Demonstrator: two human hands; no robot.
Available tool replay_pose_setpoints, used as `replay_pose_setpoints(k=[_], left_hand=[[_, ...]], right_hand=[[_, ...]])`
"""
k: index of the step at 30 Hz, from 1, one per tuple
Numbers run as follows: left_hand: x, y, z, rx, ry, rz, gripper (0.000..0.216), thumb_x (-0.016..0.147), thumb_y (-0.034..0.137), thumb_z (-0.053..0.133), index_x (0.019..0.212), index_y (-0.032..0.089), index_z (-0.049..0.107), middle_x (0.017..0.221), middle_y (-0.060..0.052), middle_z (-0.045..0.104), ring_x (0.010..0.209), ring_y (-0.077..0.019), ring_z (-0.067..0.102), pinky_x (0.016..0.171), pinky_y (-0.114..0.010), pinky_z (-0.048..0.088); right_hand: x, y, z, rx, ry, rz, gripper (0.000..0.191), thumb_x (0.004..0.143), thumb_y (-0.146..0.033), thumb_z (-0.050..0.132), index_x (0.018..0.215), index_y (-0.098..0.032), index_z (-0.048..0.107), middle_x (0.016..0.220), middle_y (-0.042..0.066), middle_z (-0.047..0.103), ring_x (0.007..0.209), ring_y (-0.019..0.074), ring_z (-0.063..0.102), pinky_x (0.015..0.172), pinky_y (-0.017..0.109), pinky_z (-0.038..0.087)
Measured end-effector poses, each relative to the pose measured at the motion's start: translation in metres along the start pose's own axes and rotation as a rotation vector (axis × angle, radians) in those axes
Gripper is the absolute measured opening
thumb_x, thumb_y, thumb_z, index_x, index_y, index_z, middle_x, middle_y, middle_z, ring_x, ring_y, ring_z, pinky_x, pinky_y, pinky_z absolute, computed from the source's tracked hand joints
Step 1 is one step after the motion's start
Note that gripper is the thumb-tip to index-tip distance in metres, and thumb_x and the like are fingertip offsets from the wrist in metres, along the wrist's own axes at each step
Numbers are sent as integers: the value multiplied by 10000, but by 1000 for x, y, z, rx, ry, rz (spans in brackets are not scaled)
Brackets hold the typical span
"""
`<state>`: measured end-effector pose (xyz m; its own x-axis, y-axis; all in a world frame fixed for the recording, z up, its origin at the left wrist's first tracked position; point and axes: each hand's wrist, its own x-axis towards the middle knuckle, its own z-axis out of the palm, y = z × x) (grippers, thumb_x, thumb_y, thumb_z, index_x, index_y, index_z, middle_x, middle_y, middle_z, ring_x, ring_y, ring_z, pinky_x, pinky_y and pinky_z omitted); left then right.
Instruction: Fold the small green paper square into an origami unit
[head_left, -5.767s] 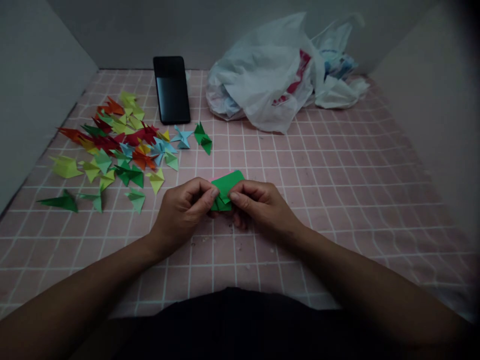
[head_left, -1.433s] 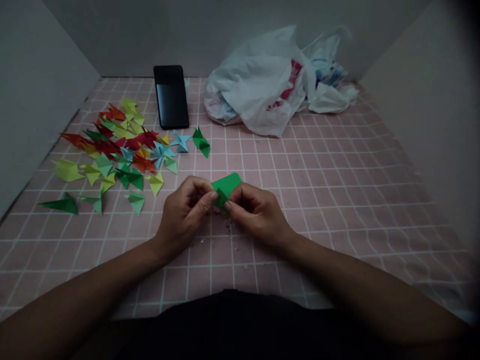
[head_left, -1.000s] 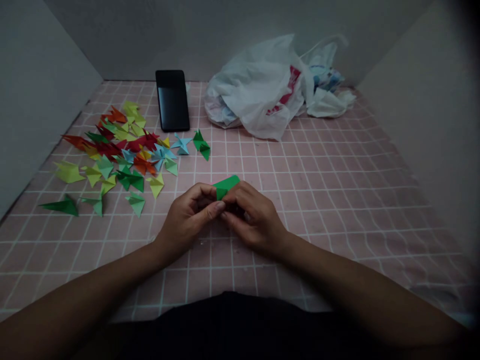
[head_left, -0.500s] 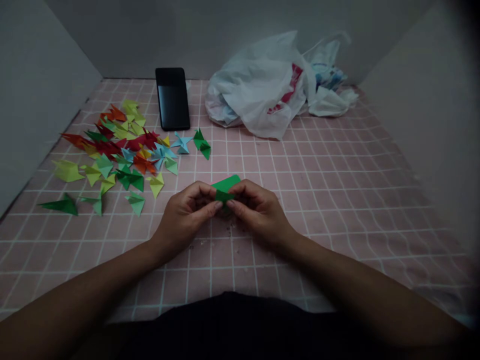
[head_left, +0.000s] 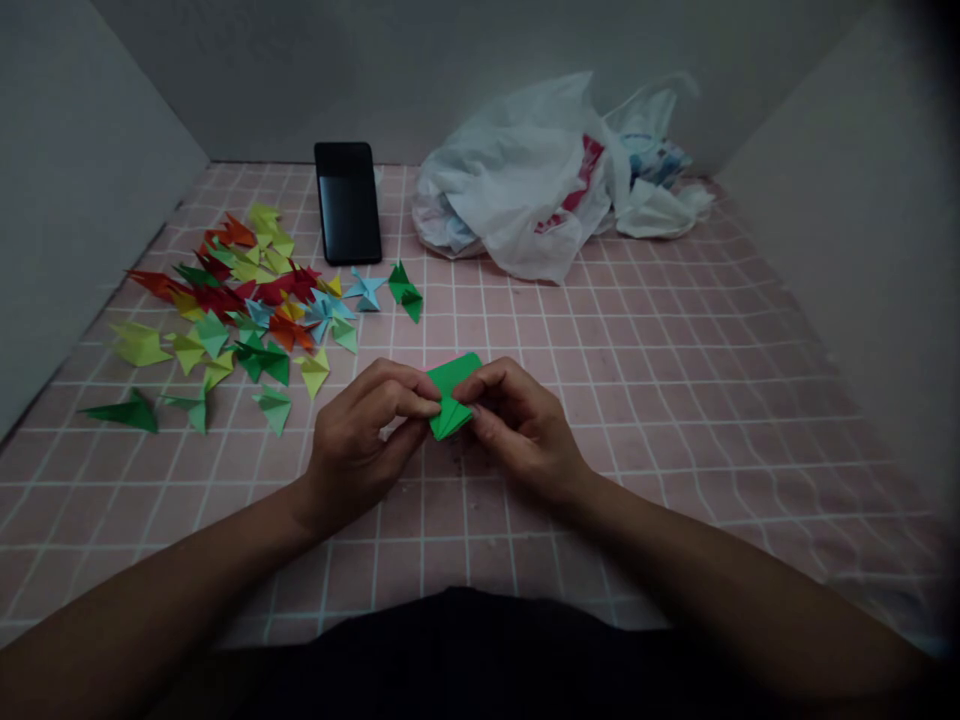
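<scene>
Both hands (head_left: 349, 440) (head_left: 534, 435) pinch the green paper (head_left: 451, 380) — pointing near-left, long axis slanting to far-right.

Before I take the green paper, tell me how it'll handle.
The green paper is probably light: a small piece held in the left hand and right hand. Its layered lower end likely feels stiffer than the smooth upper part, but its creases might open.
</scene>
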<state>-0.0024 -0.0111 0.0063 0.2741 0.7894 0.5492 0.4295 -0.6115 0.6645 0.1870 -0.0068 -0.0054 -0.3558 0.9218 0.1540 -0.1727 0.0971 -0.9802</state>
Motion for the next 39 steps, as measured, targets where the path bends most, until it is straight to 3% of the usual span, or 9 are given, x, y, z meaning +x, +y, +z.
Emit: replay_pose_setpoints(k=[9,16,24,29,34,39], left_hand=[[-2,-5,0,173,70,252,201,852,37,686,851,203,573,903,-29,716,829,-143,709,715,-252,585],[-1,-7,-1,171,57,243,179,877,50,662,877,213,588,914,-30,708,835,-146,704,714,-264,595],[1,-7,0,105,-4,203,157,884,66,652,917,218,634,910,-38,725,852,-164,713,738,-285,591],[0,-6,2,-16,-45,35,163,883,91,671,973,226,653,884,-20,725,812,-157,709,718,-280,583],[-4,-5,3,-249,-63,-196,102,899,164,683,978,217,645,843,9,700,736,-121,701,664,-223,570],[-8,-1,8,-397,-114,-282,404,792,264,815,1111,225,571,976,-7,688,843,-138,709,765,-246,593]], right_hand=[[-2,-1,-1,251,-75,7,63,969,-229,596,969,-191,546,749,-30,572,572,79,565,511,210,454],[-3,0,0,234,-95,-3,82,947,-178,619,991,-200,553,783,-27,569,590,72,549,519,204,452],[2,8,-2,39,-48,-135,221,900,-153,644,1100,-225,584,976,26,623,825,126,634,688,256,526],[4,6,-5,-146,-42,-145,17,921,-199,637,935,-208,642,899,33,636,844,161,616,743,313,519],[4,2,-5,-188,-40,-84,64,906,-209,643,850,-192,617,805,12,618,746,141,577,675,288,466],[3,4,-3,-252,-4,-79,96,878,-172,631,799,-189,580,745,-12,573,691,124,525,639,272,411]])
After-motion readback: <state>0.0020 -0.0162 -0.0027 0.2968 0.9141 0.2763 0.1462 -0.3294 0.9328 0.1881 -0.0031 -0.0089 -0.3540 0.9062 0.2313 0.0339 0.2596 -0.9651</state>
